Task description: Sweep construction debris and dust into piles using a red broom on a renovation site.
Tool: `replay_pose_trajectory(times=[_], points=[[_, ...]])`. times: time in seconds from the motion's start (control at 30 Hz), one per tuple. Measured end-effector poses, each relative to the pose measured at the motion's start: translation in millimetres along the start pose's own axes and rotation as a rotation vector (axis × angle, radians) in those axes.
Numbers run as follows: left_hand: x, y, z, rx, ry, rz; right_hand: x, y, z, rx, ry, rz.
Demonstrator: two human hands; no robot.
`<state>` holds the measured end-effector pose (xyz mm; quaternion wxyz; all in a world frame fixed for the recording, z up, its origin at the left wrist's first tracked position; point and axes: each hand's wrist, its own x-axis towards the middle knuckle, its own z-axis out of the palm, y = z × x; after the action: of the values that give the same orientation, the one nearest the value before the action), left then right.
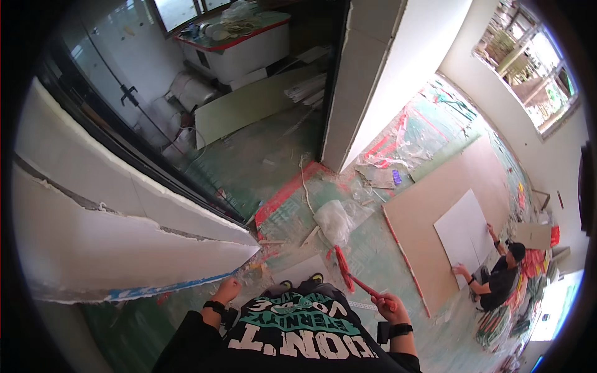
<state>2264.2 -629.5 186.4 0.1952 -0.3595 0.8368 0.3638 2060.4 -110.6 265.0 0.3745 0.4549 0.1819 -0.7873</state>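
Note:
My right hand [391,307] grips one end of a long, thin red implement [361,283]. The other end widens into a soft-looking red part beside a crumpled clear plastic bag [335,223] on the floor; whether the two touch is hard to tell. My left hand [227,290] is curled in a loose fist with nothing visible in it, near the lower end of a white wall edge [242,252]. My shoes [316,278] show below my shirt, by a pale board piece [301,269] on the floor.
A co-worker [499,275] crouches at the right, hands on a white panel [461,228] lying over a large brown board [415,219]. A red-and-white strip [406,261] runs along that board's edge. Ahead, a dark-framed doorway [333,88] opens onto a white tub [261,46]. Debris [378,177] litters the green-covered floor.

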Motion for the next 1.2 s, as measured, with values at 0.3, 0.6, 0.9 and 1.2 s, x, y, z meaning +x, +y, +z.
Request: replay_pose_trajectory(times=[0.3,0.6,0.9,1.2], points=[[-13,-8,32,-0.008,-0.013,-0.125,-3,-45,116,-0.956,-0.015,0.043],[39,-44,66,0.199,-0.173,-0.113,86,-58,303,-1.193,-0.054,0.022],[130,16,-7,-0.358,-0.017,-0.328,235,-68,400,-1.396,-0.055,0.181],[134,20,-40,0.653,-0.119,0.195,330,-140,284,-2.224,0.114,0.365]])
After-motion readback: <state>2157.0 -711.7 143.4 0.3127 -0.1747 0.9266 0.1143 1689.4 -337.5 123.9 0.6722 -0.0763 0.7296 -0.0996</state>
